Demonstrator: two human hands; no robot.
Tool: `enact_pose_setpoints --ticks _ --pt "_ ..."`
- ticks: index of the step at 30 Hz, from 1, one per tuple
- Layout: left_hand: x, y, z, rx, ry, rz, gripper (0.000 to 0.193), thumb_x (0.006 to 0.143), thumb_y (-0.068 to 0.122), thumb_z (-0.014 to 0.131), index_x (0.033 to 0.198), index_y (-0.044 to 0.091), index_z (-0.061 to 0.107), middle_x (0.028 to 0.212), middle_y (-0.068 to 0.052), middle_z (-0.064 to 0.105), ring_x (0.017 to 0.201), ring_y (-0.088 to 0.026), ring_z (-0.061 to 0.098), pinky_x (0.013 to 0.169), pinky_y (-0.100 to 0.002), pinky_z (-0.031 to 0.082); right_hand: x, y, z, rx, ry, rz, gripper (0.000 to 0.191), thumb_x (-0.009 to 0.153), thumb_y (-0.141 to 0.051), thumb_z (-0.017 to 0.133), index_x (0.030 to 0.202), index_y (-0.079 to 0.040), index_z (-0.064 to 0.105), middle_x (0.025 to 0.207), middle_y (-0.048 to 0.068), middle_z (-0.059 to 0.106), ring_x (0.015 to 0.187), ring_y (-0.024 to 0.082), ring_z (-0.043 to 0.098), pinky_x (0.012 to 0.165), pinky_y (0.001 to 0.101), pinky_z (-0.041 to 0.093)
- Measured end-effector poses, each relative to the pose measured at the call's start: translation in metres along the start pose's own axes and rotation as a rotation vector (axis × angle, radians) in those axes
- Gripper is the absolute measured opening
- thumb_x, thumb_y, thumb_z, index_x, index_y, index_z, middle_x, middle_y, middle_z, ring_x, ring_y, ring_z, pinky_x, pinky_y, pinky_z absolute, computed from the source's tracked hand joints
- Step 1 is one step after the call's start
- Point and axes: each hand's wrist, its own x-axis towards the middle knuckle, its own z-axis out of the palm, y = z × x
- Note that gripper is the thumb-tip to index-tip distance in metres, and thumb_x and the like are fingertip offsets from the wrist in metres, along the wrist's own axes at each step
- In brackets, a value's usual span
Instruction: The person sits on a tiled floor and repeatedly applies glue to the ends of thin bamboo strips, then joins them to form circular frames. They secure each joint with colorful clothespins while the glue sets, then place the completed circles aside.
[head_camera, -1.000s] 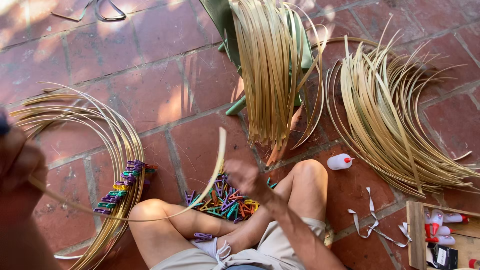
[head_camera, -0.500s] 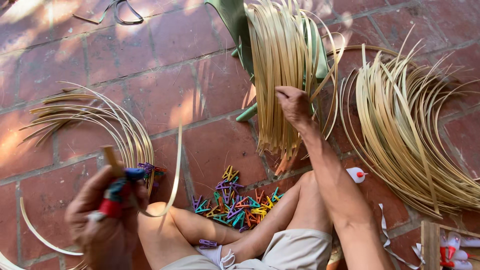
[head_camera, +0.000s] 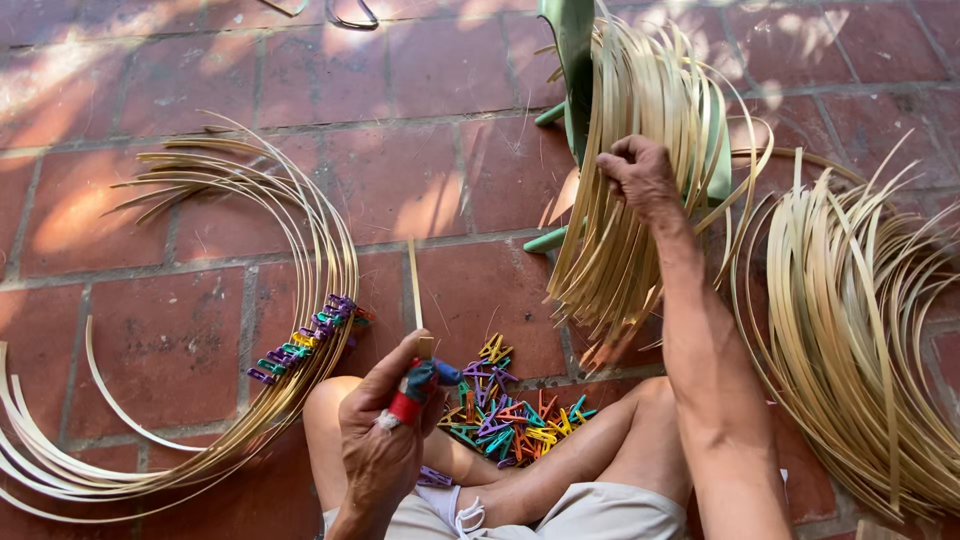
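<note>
Seen from above: bare legs crossed on a red brick floor (head_camera: 180, 330). Left hand (head_camera: 385, 440) closed round a short tool w/ red-and-blue taped handle (head_camera: 415, 392), thumb side up, pinning a thin bamboo strip (head_camera: 414, 285) that points straight up from the fist. Right hand (head_camera: 640, 175) stretched fwd, fingers pinched shut on strips in the bundle (head_camera: 630, 150) draped over a green stand (head_camera: 575, 60). Coloured pegs (head_camera: 505, 410) heaped between the knees; more clipped in a row (head_camera: 305, 340) on the curved strips at left (head_camera: 250, 200). Loose pile of strips at right (head_camera: 860, 320).

Risks, prob.: pulling one strip drags neighbours off, or tips the stand; springy ends whip toward face; tool edge near bare thigh; thin strip snaps if bent.
</note>
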Motion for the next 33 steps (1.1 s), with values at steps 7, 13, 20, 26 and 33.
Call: enact_pose_setpoints --ticks 7,13,20,26,33 --pt "-0.009 0.008 0.006 -0.069 -0.203 0.192 0.032 0.103 -0.001 0.059 0.135 -0.003 0.063 0.111 -0.017 0.071 0.091 -0.02 0.069 0.075 -0.034 0.061 -0.038 -0.104 -0.013 0.313 -0.12 -0.293 0.018 0.104 -0.021 0.073 0.102 -0.004 0.066 0.082 0.005 0.066 0.058 0.008 0.056 0.048 0.023 0.047" --pt "-0.015 0.014 -0.003 -0.037 -0.203 0.15 0.031 0.102 0.0 0.057 0.132 -0.004 0.064 0.111 -0.019 0.072 0.092 -0.022 0.07 0.08 -0.035 0.061 -0.072 -0.17 -0.007 0.476 -0.195 -0.46 0.013 0.11 -0.019 0.068 0.11 -0.007 0.063 0.083 0.011 0.071 0.053 0.009 0.057 0.048 0.0246 0.041" --pt "-0.031 0.01 -0.02 -0.047 -0.131 0.156 0.031 0.103 -0.001 0.059 0.133 -0.005 0.064 0.105 -0.018 0.072 0.083 -0.02 0.068 0.074 -0.033 0.059 -0.111 -0.223 0.007 0.086 -0.322 -0.677 0.014 0.105 0.005 0.073 0.112 -0.001 0.062 0.101 0.011 0.071 0.088 0.013 0.069 0.076 0.0267 0.059" --pt "-0.038 0.005 -0.03 -0.055 -0.081 0.145 0.033 0.103 -0.002 0.058 0.135 -0.005 0.064 0.104 -0.015 0.07 0.082 -0.018 0.066 0.074 -0.031 0.057 -0.105 -0.226 0.054 -0.196 -0.327 -0.679 0.011 0.1 0.009 0.074 0.105 0.003 0.067 0.098 0.012 0.071 0.09 0.018 0.068 0.077 0.0288 0.059" --pt "-0.037 0.007 -0.027 -0.051 -0.091 0.222 0.032 0.106 0.0 0.057 0.137 -0.004 0.062 0.129 -0.018 0.066 0.113 -0.025 0.068 0.095 -0.038 0.061 -0.105 -0.215 0.105 0.469 -0.551 -0.444 0.02 0.114 -0.007 0.067 0.121 0.001 0.049 0.091 0.019 0.071 0.075 0.021 0.073 0.061 0.0302 0.063"
